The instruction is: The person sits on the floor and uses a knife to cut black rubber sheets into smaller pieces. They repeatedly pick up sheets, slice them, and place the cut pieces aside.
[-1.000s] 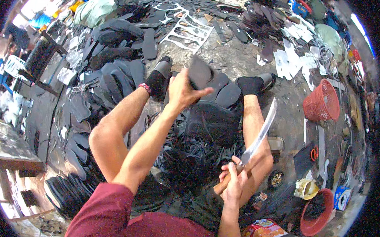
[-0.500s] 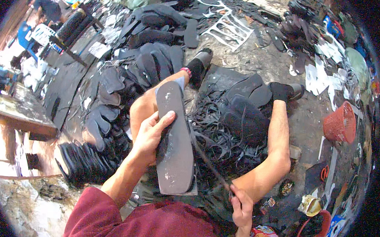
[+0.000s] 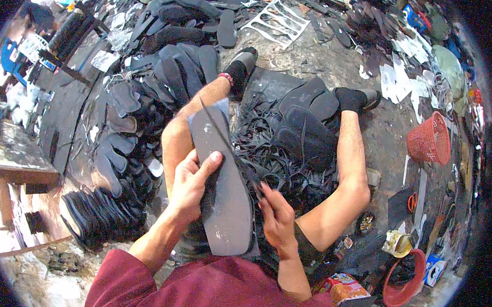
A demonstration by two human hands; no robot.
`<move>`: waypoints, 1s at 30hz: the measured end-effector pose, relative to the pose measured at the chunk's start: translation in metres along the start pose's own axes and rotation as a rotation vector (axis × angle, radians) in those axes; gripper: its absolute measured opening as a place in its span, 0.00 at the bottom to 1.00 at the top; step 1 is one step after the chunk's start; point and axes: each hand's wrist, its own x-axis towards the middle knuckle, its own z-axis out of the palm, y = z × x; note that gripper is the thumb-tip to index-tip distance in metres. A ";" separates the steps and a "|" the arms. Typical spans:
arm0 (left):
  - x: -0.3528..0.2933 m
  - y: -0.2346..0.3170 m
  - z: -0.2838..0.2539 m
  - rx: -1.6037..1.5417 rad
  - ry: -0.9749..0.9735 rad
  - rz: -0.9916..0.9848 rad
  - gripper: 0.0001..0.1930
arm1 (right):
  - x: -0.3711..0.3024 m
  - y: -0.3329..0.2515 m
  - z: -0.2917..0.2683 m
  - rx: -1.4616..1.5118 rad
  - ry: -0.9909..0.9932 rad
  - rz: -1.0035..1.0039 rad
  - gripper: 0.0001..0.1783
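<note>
My left hand (image 3: 191,187) is closed on the left edge of a grey shoe sole (image 3: 226,208), its thumb lying on top. Under the sole a slightly larger dark sheet shows at the edges, with a bluish-grey corner (image 3: 222,104) at the far end. In my right hand (image 3: 278,219), beside the sole's right edge, is a long thin knife (image 3: 225,133). Its narrow dark blade slants up and left across the far part of the sole. Whether the blade touches the sole I cannot tell. My fingers hide most of the handle.
Dark offcut strips (image 3: 253,120) and cut black pieces (image 3: 305,137) lie between my legs. At left stand a row of stacked soles (image 3: 103,215) and a low wooden table (image 3: 17,172). A red basket (image 3: 429,140) and a red-rimmed tub (image 3: 405,298) are at right. A person (image 3: 39,17) is far left.
My right hand has moved up and left with the knife, from low at the right to beside the sole. The blade now crosses the sole's far part. My left hand keeps its hold.
</note>
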 end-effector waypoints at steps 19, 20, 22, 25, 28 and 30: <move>-0.024 0.012 -0.027 -0.032 -0.148 -0.199 0.14 | -0.097 0.008 -0.016 -0.147 0.018 0.019 0.22; -0.026 0.006 -0.025 -0.089 -0.155 -0.184 0.14 | -0.093 0.002 -0.022 -0.203 0.021 -0.007 0.22; -0.030 0.007 -0.021 -0.048 -0.206 -0.132 0.14 | -0.071 -0.012 -0.035 -0.246 0.024 -0.073 0.24; -0.037 0.014 -0.018 0.044 -0.263 -0.146 0.13 | -0.046 -0.023 -0.060 -0.268 -0.042 -0.152 0.27; -0.044 0.013 -0.012 0.147 -0.246 -0.092 0.12 | -0.012 -0.033 -0.083 -0.268 -0.223 -0.281 0.26; -0.045 0.018 0.005 0.182 -0.319 -0.106 0.11 | -0.001 -0.051 -0.106 -0.373 -0.289 -0.305 0.23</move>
